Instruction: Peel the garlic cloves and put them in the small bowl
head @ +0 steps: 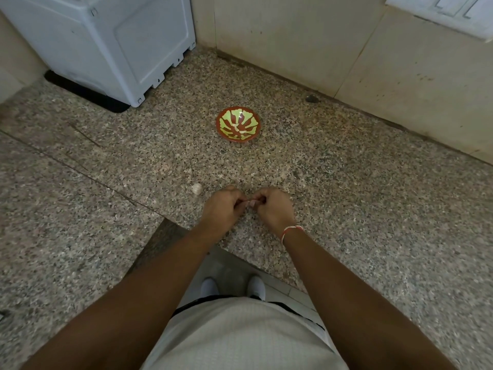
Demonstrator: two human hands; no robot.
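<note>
A speckled granite counter [346, 188] ran into a corner of pale tiled wall [293, 36], with a white plastic appliance [106, 44] standing on a dark mat at the far left and a white switch plate [453, 14] at the upper right. The person stood at the counter's notched near edge, shoes visible on the floor below. Well beyond the hands sat the small bowl [238, 123], red-brown with a yellow-green leaf pattern; nothing that read clearly as a peeled clove lay in it, though a pale glint near its middle was too small to judge. Near the counter's edge the left hand [221, 209] and right hand [272, 209] met, fingers curled inward, both pinching a small pale garlic clove [250, 202] between their fingertips; only a sliver of it showed, so how much skin remained could not be told. A red-and-white thread bracelet [292, 231] circled the right wrist. Just left of the left hand, apart from it, a whitish garlic piece [197, 188] rested on the counter, apparently unpeeled. By the look of it the task was at an early stage: one clove being peeled, none surely in the bowl, and at least the piece on the counter left to do.
</note>
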